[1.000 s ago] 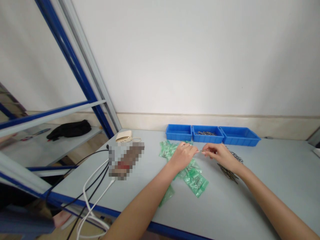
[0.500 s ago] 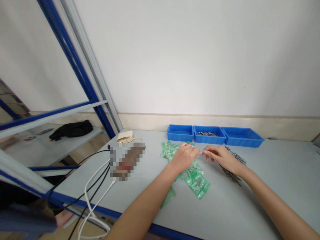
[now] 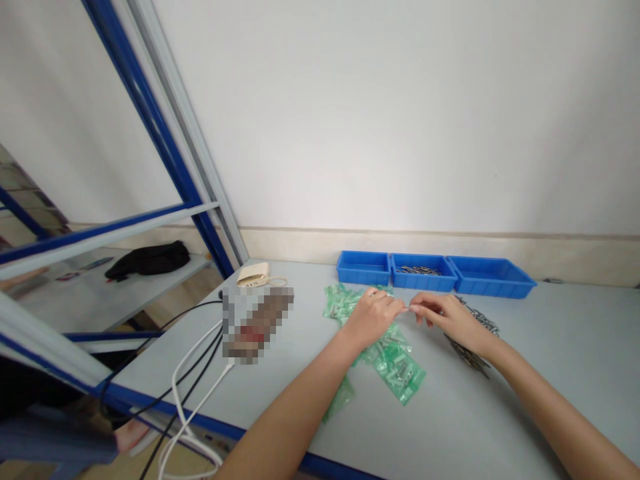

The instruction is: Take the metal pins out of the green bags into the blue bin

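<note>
My left hand point(image 3: 374, 319) is closed above a heap of small green plastic bags point(image 3: 341, 297). My right hand point(image 3: 447, 319) has its thumb and index finger pinched, meeting the fingertips of the left. Whatever lies between the fingertips is too small or hidden to name. One green bag point(image 3: 401, 375) in front of the hands shows small metal and whitish pieces through its film. Beside and partly under my right hand lie a pile of silvery metal pieces point(image 3: 483, 320) and a bunch of darker thin metal rods point(image 3: 469, 359).
Three blue bins stand along the wall: a left bin point(image 3: 363, 268), a middle bin point(image 3: 430, 280) holding thin metal pieces, and a right bin point(image 3: 493, 279). A cream-coloured device point(image 3: 253, 274), a blurred-out object point(image 3: 260, 327) and white cables point(image 3: 176, 373) are at the left.
The view has shifted slightly, so everything sits a little further right. Both hands keep their fingertips together in nearly the same pose.
</note>
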Available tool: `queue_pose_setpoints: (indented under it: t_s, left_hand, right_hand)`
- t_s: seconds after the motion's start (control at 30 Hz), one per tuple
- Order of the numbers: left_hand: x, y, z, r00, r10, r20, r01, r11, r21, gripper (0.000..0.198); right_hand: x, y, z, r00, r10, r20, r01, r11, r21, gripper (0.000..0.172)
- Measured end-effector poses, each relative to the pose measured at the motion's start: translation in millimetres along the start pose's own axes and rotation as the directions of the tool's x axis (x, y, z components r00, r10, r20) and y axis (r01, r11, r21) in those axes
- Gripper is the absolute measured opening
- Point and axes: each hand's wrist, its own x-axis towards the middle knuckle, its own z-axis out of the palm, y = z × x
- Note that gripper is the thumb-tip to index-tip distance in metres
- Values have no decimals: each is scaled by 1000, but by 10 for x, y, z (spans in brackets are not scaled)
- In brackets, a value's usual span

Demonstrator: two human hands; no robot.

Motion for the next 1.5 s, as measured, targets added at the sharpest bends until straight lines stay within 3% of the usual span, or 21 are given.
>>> queue_pose_setpoints:
  t_s: [0.17, 0.5, 0.67, 0.9, 1.2, 1.5]
  left_hand:
    - [1, -3, 12, 1000, 2, -20, -2, 1000, 5, 27]
    - [-3, -13, 37, 1000, -12, 10, 12, 999, 36, 31]
    - [-6, -10, 32, 1000, -1, 31, 0, 999, 32, 29]
    - [-9, -2, -12, 999, -17, 40, 16, 1000, 25, 28]
    - [-4, -4, -9, 997, -16, 74, 13, 999, 38, 28]
    - [-6, -8, -13, 999, 3, 54, -4, 999, 32, 27]
  right_hand:
    - [15, 48, -1, 999, -34, -22, 33, 998, -50, 31]
    - [-20, -110, -20, 1000, -14, -15, 12, 986, -165, 43]
    - [-19, -80, -1, 1000, 21, 10, -20, 991, -134, 52]
    - [-5, -33, 0, 1000, 0, -29, -4, 989, -150, 33]
    - [-22, -95, 7, 999, -18, -43, 7, 972, -235, 35]
    - [-18, -75, 23, 1000, 2, -29, -9, 972, -234, 47]
